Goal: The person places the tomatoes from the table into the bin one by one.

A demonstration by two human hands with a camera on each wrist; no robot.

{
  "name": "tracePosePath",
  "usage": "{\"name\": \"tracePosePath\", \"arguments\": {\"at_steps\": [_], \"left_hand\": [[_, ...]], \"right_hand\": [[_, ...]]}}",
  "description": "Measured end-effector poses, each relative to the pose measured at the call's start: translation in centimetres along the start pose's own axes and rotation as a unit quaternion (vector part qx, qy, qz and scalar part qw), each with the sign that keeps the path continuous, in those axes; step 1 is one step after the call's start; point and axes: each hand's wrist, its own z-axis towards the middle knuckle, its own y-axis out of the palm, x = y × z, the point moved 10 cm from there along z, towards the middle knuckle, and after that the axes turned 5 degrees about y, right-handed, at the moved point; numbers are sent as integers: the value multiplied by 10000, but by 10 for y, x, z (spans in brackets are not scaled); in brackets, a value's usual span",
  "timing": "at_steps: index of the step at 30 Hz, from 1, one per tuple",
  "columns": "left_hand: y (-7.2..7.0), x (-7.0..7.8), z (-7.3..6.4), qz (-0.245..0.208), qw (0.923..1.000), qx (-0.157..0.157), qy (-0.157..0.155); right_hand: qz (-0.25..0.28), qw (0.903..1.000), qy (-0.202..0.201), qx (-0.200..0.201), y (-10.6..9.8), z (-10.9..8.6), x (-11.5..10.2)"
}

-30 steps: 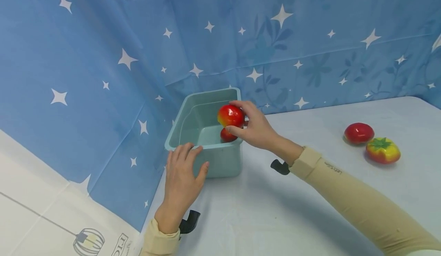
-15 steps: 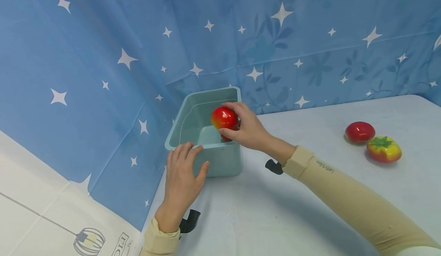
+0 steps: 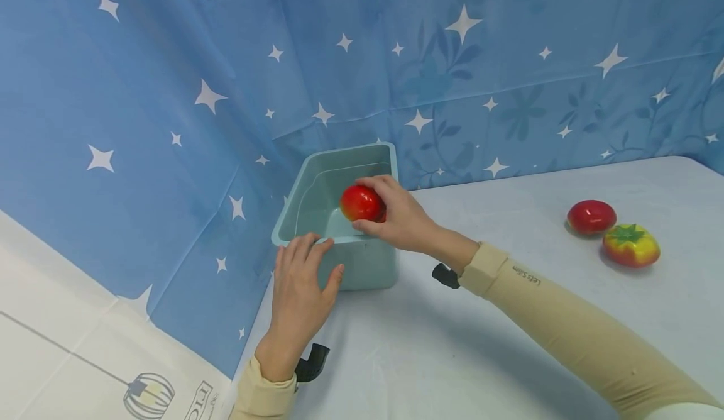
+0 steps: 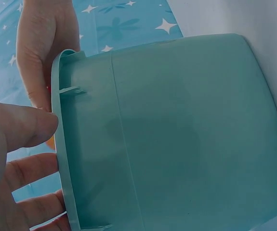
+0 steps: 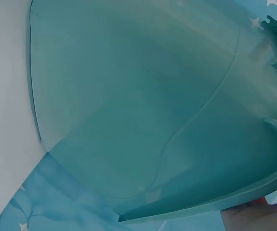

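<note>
My right hand point(image 3: 398, 215) grips a glossy red toy fruit point(image 3: 359, 203) with a yellowish tinge, down inside the mouth of a teal plastic bin point(image 3: 362, 263). Part of a second red fruit point(image 3: 383, 217) shows just behind the held one, mostly hidden by my fingers. My left hand point(image 3: 296, 288) rests its fingertips on the bin's near rim, thumb spread to the side. In the left wrist view, the thumb point(image 4: 30, 126) and fingers meet the rim's edge. The right wrist view is mostly filled by the bin's outer wall point(image 5: 128, 96).
Two more toy fruits lie on the white table point(image 3: 509, 319) at the right: a dark red one point(image 3: 591, 217) and a yellow-red one point(image 3: 630, 246) with a green leafy top. A blue star-patterned curtain point(image 3: 509, 61) stands behind and left of the bin.
My right hand has moved left and lower into the bin with the red toy fruit, covering most of the second fruit there. The left hand has stayed on the rim.
</note>
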Motion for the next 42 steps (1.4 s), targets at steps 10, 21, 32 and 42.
{"name": "tracePosePath", "arguments": {"at_steps": [10, 21, 32, 42], "left_hand": [[-1, 1, 0, 9, 10000, 40, 31], [0, 1, -1, -19, 10000, -37, -62], [1, 0, -1, -42, 10000, -21, -45], [2, -1, -1, -7, 10000, -18, -37]], "right_hand": [[-24, 9997, -151, -207, 6, -6, 1], [218, 9992, -349, 23, -9, -13, 4], [393, 9975, -481, 350, -31, -17, 9], [346, 9979, -58, 536, -51, -21, 30]]}}
